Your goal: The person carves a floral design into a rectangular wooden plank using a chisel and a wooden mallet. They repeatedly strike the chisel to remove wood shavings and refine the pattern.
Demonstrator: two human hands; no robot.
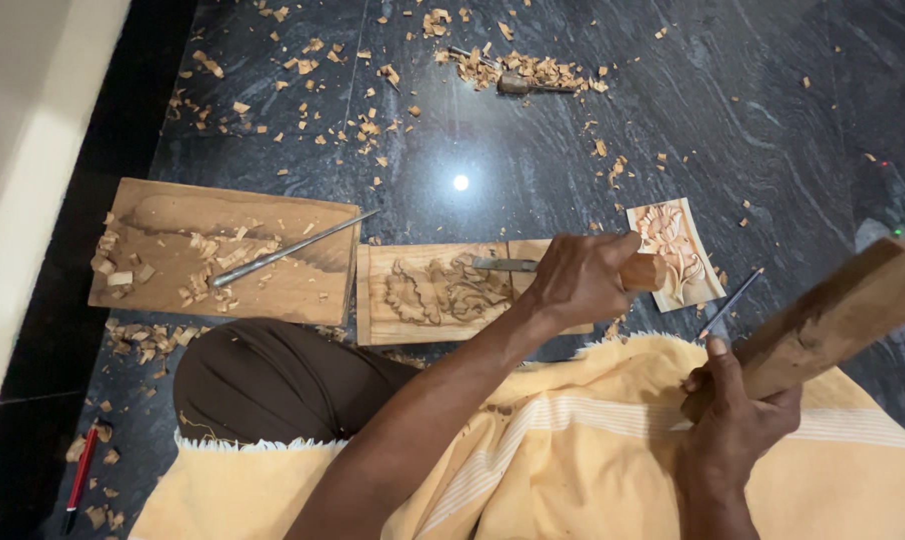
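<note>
My left hand (578,285) grips a chisel by its wooden handle (645,272). The chisel's metal blade (505,265) lies across a wooden panel (413,320) carved with leaf shapes, which rests on the dark stone floor in front of my knee. My right hand (738,415) is closed around the lower end of a thick wooden mallet (843,310), held raised at the right, apart from the chisel. Just right of the chisel handle lies a small carved floral piece (676,252).
A larger board (223,290) with chips and a long metal tool (288,248) on it lies to the left. A pencil (730,303) lies near the mallet and a red pen (81,478) at lower left. Wood chips and another tool (518,85) litter the floor. A pale wall (23,150) borders the left.
</note>
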